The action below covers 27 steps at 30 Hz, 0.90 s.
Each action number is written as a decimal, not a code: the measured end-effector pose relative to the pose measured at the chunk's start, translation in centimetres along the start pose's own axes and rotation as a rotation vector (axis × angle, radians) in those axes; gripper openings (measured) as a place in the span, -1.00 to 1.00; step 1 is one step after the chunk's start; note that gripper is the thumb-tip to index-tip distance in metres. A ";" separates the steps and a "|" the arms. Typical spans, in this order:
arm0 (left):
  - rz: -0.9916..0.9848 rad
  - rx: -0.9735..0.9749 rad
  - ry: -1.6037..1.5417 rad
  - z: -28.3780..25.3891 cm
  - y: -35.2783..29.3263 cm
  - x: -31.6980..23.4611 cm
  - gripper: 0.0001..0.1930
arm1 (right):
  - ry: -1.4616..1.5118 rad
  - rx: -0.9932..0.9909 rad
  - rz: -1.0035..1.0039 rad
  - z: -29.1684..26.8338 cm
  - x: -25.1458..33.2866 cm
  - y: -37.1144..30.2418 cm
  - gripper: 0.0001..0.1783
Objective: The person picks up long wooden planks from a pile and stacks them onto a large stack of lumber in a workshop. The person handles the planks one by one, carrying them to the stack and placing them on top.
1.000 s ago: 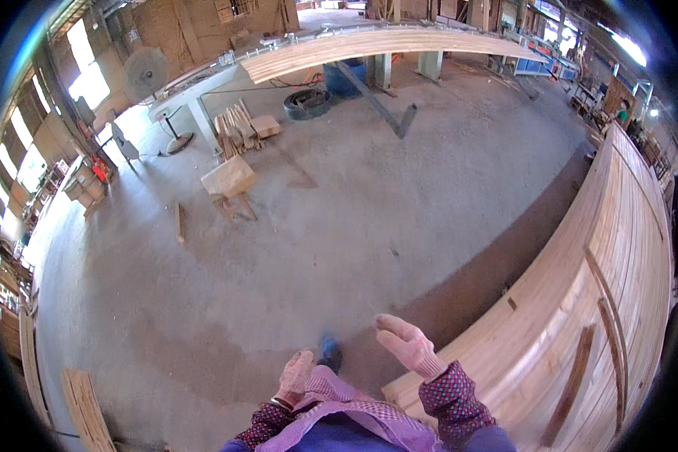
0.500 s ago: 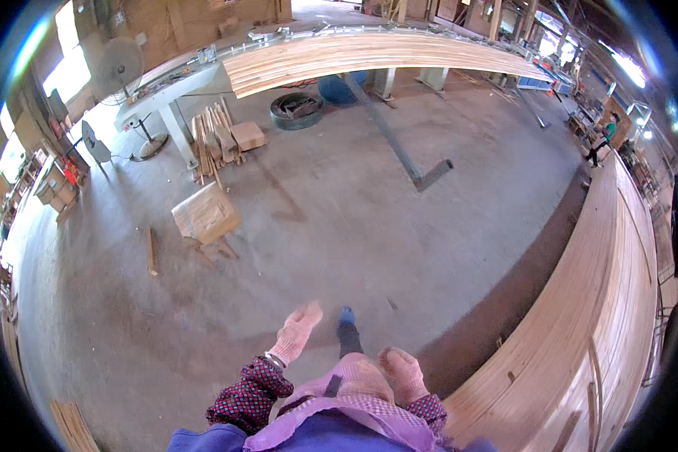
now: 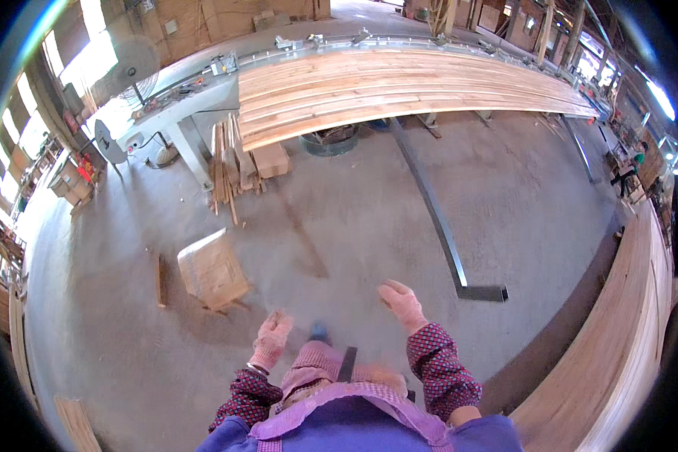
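I am on foot on a concrete floor (image 3: 339, 218), both hands in pale pink knitted gloves. My left hand (image 3: 273, 335) hangs low before my body with loosely stretched fingers and nothing in it. Farther forward and to the right, my right hand (image 3: 401, 303) is raised, its fingers slightly bent and also holding nothing. Neither hand touches anything. Ahead, long light wooden boards (image 3: 399, 87) lie side by side on a long metal machine table (image 3: 175, 113). A grey metal bar (image 3: 429, 200) runs from under them toward me, ending in an angled foot.
A wooden stool-like block (image 3: 213, 270) stands on the floor left of me, beside a short wood strip (image 3: 161, 280). Scrap strips (image 3: 224, 162) lean by the table leg. A tall stack of long boards (image 3: 603, 354) lines my right. Far right, a person (image 3: 633, 169) stands. A fan (image 3: 132, 75) is at left.
I have come closer to the table and its boards. My right hand has swung forward and up; my left has drawn back toward my body. The board stack has shifted right in view.
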<state>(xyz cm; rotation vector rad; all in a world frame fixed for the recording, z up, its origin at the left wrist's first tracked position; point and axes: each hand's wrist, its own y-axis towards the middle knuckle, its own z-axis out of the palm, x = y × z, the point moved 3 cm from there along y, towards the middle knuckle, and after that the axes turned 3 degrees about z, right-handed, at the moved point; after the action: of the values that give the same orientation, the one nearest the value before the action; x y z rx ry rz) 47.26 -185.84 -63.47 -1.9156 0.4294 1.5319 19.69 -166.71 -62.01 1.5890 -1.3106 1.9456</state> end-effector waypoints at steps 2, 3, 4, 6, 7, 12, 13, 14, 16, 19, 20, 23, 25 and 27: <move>0.180 0.017 0.233 -0.5 6.2 -1.6 -0.56 | -0.028 0.068 -0.009 2.2 1.8 6.2 -0.48; 0.267 0.032 0.353 -1.2 9.4 -1.8 -0.58 | -0.038 0.098 -0.010 3.2 2.3 9.0 -0.44; 0.387 0.026 0.485 -1.7 12.5 -3.2 -0.55 | 0.005 0.144 -0.019 4.9 3.0 11.5 -0.44; 0.438 -0.006 0.665 -0.5 19.7 -8.6 -0.48 | 0.076 0.179 -0.058 6.1 5.0 16.3 -0.44; 0.517 -0.001 0.631 0.0 23.2 -12.7 -0.46 | 0.061 0.146 -0.054 6.6 6.0 19.1 -0.46; 0.593 0.067 0.891 2.8 41.3 -25.4 -0.33 | -0.263 0.052 -0.103 8.6 10.9 29.1 -0.54; 0.567 0.115 0.921 3.5 44.4 -26.8 -0.32 | -0.112 0.099 -0.050 9.2 12.0 30.6 -0.51; 0.554 0.161 0.960 4.1 47.3 -28.5 -0.31 | 0.053 0.141 -0.009 10.1 13.4 32.0 -0.48; 0.624 0.223 1.115 5.2 52.2 -30.3 -0.31 | 0.289 0.184 0.035 11.4 16.3 34.9 -0.47; 0.768 0.293 1.383 5.7 59.5 -28.1 -0.32 | 0.470 0.159 0.093 12.2 19.2 38.3 -0.53; 0.772 0.349 1.455 5.2 61.2 -27.0 -0.31 | 0.545 0.115 0.121 13.0 20.1 39.4 -0.55; 0.775 0.525 1.523 4.9 64.5 -24.2 -0.34 | 0.799 0.216 0.155 13.2 19.8 45.3 -0.57; 0.957 0.372 2.068 3.6 66.7 -22.2 -0.39 | 0.916 0.195 0.018 14.0 21.0 49.3 -0.59; 0.823 0.469 2.002 5.3 66.1 -23.6 -0.38 | 1.012 0.015 -0.123 14.6 22.2 51.3 -0.62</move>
<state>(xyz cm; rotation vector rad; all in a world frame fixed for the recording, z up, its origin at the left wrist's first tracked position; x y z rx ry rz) -3.37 -234.57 -59.81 -2.2062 2.2140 -0.8201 -15.55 -212.32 -65.78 0.4645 -0.7292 2.1720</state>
